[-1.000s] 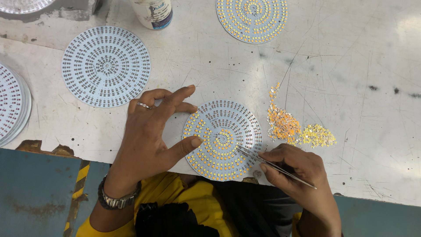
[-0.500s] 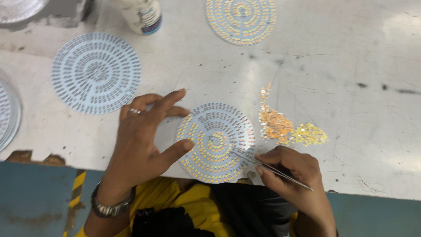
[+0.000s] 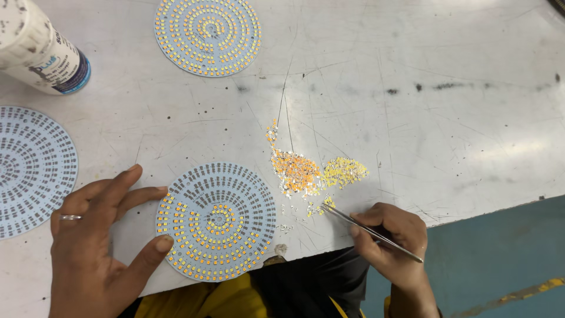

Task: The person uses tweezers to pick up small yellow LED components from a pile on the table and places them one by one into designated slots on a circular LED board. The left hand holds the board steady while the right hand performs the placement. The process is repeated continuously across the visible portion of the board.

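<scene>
A round pale-blue circuit board (image 3: 216, 221), partly filled with tiny yellow and orange chips, lies at the near edge of the grey table (image 3: 447, 118). My left hand (image 3: 97, 241) steadies it, thumb and forefinger touching its left rim; a ring sits on one finger. My right hand (image 3: 391, 238) grips thin metal tweezers (image 3: 368, 231), whose tips point at a few loose chips just right of the board. A pile of loose orange and yellow chips (image 3: 309, 172) lies beyond the tweezer tips.
A fully populated round board (image 3: 208, 35) lies at the far side. An unpopulated round board (image 3: 32, 171) sits at the left edge. A white cylindrical container (image 3: 38, 50) stands at the top left. The blue floor (image 3: 500, 259) shows past the table's right edge.
The view has shifted rightwards and closer. My right hand has carried the tweezers off the board's right rim to the loose chips beside it. My left hand still holds the board's left rim.
</scene>
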Demonstrator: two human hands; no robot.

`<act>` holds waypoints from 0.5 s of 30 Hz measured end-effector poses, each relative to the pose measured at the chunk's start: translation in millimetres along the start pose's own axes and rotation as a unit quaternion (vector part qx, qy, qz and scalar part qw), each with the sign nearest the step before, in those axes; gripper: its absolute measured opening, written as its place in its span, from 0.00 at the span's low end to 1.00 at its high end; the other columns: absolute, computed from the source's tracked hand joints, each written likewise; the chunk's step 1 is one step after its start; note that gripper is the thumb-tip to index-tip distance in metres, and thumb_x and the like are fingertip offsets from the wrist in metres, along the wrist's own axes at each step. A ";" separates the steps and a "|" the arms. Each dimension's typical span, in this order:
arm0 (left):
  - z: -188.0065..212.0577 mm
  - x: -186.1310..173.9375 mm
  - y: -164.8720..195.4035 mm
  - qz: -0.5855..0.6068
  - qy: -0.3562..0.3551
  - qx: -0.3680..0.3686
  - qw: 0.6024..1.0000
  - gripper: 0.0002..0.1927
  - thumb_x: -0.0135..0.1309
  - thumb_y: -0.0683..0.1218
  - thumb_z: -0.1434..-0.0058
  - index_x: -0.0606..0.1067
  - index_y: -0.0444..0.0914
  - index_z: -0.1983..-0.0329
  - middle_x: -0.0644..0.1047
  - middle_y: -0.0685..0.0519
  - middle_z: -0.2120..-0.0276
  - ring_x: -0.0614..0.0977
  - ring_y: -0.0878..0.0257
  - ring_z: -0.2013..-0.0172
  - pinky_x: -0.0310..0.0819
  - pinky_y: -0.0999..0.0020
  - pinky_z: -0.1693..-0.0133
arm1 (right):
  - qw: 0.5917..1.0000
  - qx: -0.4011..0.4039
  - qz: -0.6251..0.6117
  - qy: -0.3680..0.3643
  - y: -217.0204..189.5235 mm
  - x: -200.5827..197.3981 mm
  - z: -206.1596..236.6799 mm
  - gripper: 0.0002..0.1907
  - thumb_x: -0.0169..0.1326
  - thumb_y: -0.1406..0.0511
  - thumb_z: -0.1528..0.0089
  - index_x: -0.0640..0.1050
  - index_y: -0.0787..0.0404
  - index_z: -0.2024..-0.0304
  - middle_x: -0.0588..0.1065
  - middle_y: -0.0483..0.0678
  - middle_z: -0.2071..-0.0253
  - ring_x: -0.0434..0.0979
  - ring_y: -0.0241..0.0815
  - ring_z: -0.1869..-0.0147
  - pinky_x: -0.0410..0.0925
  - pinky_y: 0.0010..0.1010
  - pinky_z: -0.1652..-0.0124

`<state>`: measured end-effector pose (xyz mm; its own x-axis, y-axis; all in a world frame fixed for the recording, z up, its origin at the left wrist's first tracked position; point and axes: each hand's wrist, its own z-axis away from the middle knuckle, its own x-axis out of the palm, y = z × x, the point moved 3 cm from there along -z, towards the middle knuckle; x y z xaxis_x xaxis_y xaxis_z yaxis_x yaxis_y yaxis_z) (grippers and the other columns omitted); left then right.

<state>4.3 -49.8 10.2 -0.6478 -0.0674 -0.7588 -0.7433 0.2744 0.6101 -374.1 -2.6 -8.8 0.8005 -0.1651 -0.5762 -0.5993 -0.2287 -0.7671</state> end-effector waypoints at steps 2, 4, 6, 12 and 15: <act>0.9 -0.2 -1.4 0.009 0.001 0.004 1.000 0.41 0.57 0.60 0.44 0.65 0.34 0.32 0.82 0.55 0.53 0.69 0.57 0.38 0.47 0.54 0.35 | 1.000 -0.021 -0.002 -0.010 -2.9 2.2 -1.8 0.06 0.63 0.72 0.49 0.79 0.68 0.70 0.74 0.45 0.79 0.70 0.29 0.79 0.60 0.20 0.76; 2.1 -1.1 -2.5 0.012 0.001 0.002 1.000 0.41 0.57 0.60 0.44 0.65 0.34 0.32 0.82 0.55 0.53 0.69 0.57 0.38 0.46 0.55 0.35 | 0.999 -0.040 -0.002 -0.022 -5.4 3.8 -4.1 0.07 0.64 0.71 0.50 0.79 0.67 0.71 0.73 0.44 0.80 0.70 0.30 0.79 0.59 0.20 0.76; 2.5 -0.9 -3.2 0.012 -0.002 -0.002 1.000 0.42 0.58 0.60 0.45 0.65 0.34 0.32 0.82 0.55 0.53 0.69 0.57 0.38 0.46 0.56 0.35 | 0.998 -0.055 0.004 -0.032 -7.5 4.4 -5.7 0.07 0.65 0.70 0.51 0.80 0.66 0.71 0.72 0.43 0.80 0.70 0.29 0.79 0.59 0.20 0.76; 3.3 -0.4 -4.8 0.009 -0.001 -0.006 1.000 0.42 0.58 0.60 0.44 0.66 0.34 0.31 0.82 0.55 0.52 0.68 0.58 0.38 0.47 0.59 0.32 | 0.998 0.057 0.028 0.024 -7.0 3.7 -4.6 0.06 0.64 0.72 0.46 0.80 0.67 0.69 0.78 0.44 0.76 0.71 0.29 0.78 0.62 0.20 0.75; 4.2 -0.1 -6.6 0.010 -0.006 -0.015 1.000 0.43 0.58 0.61 0.45 0.66 0.34 0.31 0.82 0.54 0.52 0.68 0.57 0.38 0.46 0.58 0.32 | 0.998 0.058 0.018 0.012 -8.8 4.8 -5.7 0.06 0.65 0.71 0.46 0.81 0.67 0.68 0.77 0.44 0.78 0.70 0.28 0.78 0.62 0.20 0.75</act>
<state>10.0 -47.6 5.3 -0.6611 -0.0495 -0.7487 -0.7344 0.2474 0.6321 -365.0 -6.9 -3.1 0.7770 -0.1954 -0.5984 -0.6237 -0.1096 -0.7740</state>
